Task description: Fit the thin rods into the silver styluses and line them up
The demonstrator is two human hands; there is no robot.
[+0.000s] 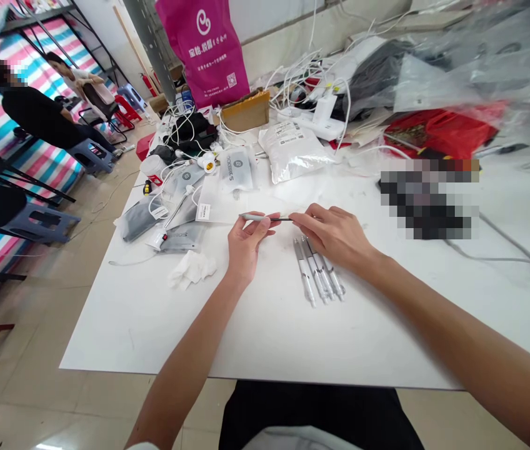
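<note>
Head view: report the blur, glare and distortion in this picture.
Head view: the clear plastic sheeting at top right is smeared by blur; a mosaic patch hides part of the white table; wide-angle distortion bends the scene towards the edges; the floor tiles show a small glare spot at bottom left.

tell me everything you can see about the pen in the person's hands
The slim pen lies nearly level above the white table. Its silver-grey, metal-looking barrel is pinched by the left hand, and its thin black end reaches the fingertips of the right hand, though contact there is hard to tell. Any markings are too small to read.
</note>
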